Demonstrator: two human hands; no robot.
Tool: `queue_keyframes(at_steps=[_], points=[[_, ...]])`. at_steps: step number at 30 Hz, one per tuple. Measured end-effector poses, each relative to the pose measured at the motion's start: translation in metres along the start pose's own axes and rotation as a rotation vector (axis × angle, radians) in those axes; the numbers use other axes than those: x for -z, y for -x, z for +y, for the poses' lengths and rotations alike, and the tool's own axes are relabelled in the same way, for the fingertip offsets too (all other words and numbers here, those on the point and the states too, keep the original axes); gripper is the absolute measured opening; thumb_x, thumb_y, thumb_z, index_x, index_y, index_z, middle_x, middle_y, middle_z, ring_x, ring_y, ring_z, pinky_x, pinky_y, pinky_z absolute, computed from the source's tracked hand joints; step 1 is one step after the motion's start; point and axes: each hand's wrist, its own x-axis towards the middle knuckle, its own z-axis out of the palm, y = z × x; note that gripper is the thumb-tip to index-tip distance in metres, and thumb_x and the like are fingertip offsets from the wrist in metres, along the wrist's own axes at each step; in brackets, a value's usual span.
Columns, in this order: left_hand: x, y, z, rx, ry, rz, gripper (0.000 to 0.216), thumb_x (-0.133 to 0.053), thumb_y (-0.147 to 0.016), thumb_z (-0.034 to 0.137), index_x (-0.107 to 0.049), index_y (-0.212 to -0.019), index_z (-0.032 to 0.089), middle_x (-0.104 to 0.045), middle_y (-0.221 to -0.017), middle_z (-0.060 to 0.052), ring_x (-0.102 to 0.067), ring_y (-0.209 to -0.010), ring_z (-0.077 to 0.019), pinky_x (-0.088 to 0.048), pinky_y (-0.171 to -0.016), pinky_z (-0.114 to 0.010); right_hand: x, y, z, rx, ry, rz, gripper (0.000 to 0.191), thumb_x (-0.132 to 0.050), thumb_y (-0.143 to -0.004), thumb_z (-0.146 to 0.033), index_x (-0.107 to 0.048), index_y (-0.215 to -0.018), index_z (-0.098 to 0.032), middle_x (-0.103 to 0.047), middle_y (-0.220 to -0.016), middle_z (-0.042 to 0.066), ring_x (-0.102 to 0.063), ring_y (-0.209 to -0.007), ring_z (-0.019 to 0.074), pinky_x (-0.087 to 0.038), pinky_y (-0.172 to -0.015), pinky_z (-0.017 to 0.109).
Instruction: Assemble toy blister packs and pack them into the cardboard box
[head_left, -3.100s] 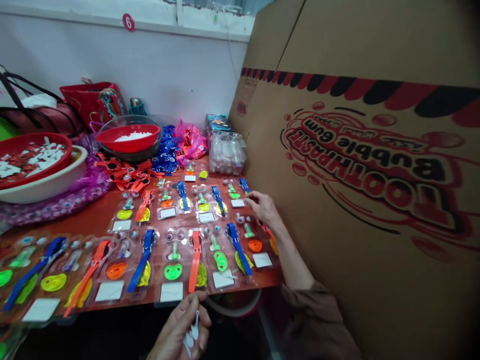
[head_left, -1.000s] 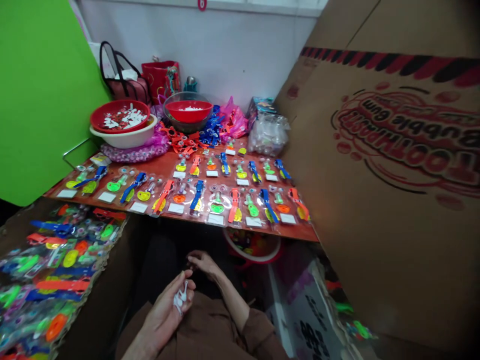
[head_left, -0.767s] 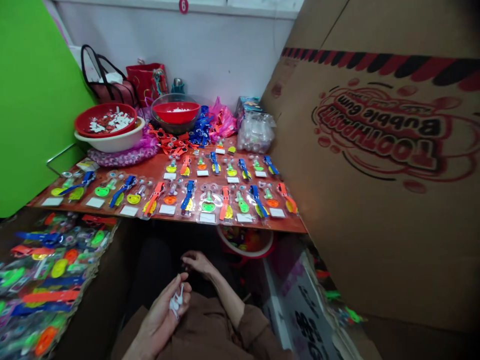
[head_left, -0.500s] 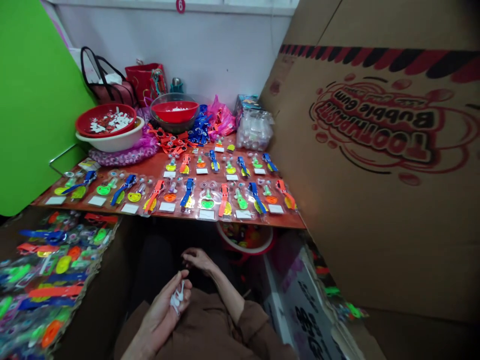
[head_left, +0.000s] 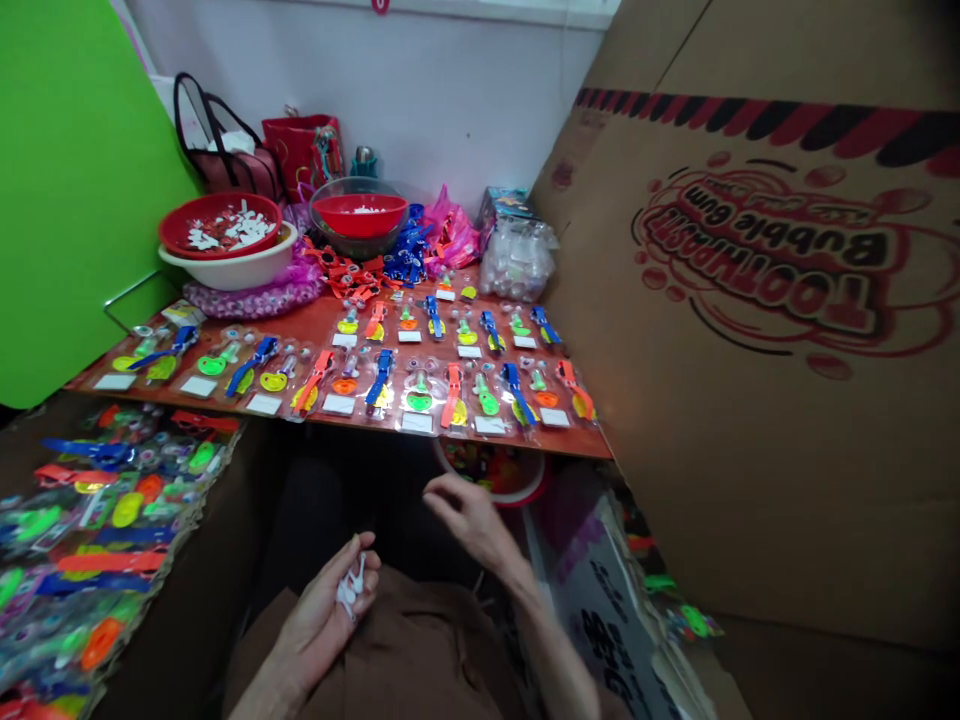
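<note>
My left hand (head_left: 324, 602) is low in front of my lap, palm up, its fingers curled round several small white plastic pieces (head_left: 350, 588). To its right, my right hand (head_left: 474, 520) hovers below the table's front edge, close to a round tub (head_left: 523, 494) of colourful parts. The fingers of that hand are bent and pressed together; whatever may be between them is hidden. On the table (head_left: 247, 405) lie rows of clear plastic packs, each with a coloured pacifier (head_left: 418, 400) or a blue or orange strap (head_left: 381, 378).
A red bowl (head_left: 255, 240) of white pieces sits on a white basin (head_left: 225, 272). Behind the packs are piled straps (head_left: 352, 272) and a clear bag (head_left: 517, 262). A large cardboard sheet (head_left: 750, 450) walls the right. An open box of finished-looking packs (head_left: 112, 530) stands left.
My right hand has moved right and slightly up, away from my left hand and closer to the tub. My left hand still holds the white pieces. The view has shifted slightly.
</note>
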Motion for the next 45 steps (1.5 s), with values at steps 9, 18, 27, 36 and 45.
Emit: queue_keyframes(at_steps=[9, 18, 27, 36, 45], points=[[0.007, -0.007, -0.006, 0.013, -0.005, -0.038, 0.011, -0.054, -0.096, 0.015, -0.063, -0.101, 0.009, -0.062, -0.070, -0.003, -0.055, -0.049, -0.0080, -0.036, -0.040, -0.017, 0.127, -0.044, 0.010, 0.112, 0.685, 0.334, 0.020, -0.053, -0.093, -0.031, -0.068, -0.089, -0.019, -0.064, -0.085, 0.006, -0.058, -0.074, 0.0181, -0.040, -0.067, 0.028], [0.009, -0.009, -0.002, 0.020, 0.029, -0.012, 0.013, -0.053, -0.096, 0.013, -0.063, -0.102, 0.007, -0.064, -0.072, -0.005, -0.058, -0.051, -0.0090, -0.038, -0.039, -0.017, 0.126, -0.062, 0.019, 0.067, 0.999, 0.150, 0.015, -0.054, -0.093, -0.023, -0.067, -0.088, -0.019, -0.061, -0.087, 0.004, -0.053, -0.072, 0.0151, -0.027, -0.058, 0.026], [0.014, -0.014, -0.003, 0.022, 0.032, -0.034, 0.010, -0.061, -0.092, 0.013, -0.065, -0.100, 0.009, -0.064, -0.070, -0.004, -0.058, -0.050, -0.0095, -0.039, -0.039, -0.017, 0.126, -0.069, 0.006, 0.107, 1.057, 0.069, 0.017, -0.054, -0.095, -0.022, -0.069, -0.090, -0.017, -0.061, -0.088, 0.006, -0.050, -0.070, 0.0154, -0.027, -0.060, 0.027], [0.010, -0.015, -0.002, 0.058, 0.040, 0.031, 0.014, -0.054, -0.095, 0.009, -0.064, -0.103, 0.009, -0.066, -0.073, -0.006, -0.062, -0.053, -0.0110, -0.041, -0.041, -0.018, 0.084, -0.032, -0.027, 0.279, 0.547, 0.022, 0.016, -0.051, -0.099, -0.023, -0.066, -0.096, -0.019, -0.062, -0.092, 0.005, -0.059, -0.081, 0.0158, -0.043, -0.072, 0.025], [0.007, -0.032, -0.007, 0.036, -0.031, 0.018, 0.012, -0.059, -0.093, 0.011, -0.066, -0.102, 0.009, -0.067, -0.074, -0.007, -0.062, -0.054, -0.0114, -0.040, -0.041, -0.018, 0.003, 0.013, -0.008, 0.217, 0.260, -0.166, 0.008, -0.058, -0.096, -0.019, -0.065, -0.094, -0.019, -0.059, -0.085, 0.001, -0.054, -0.073, 0.0127, -0.040, -0.065, 0.023]])
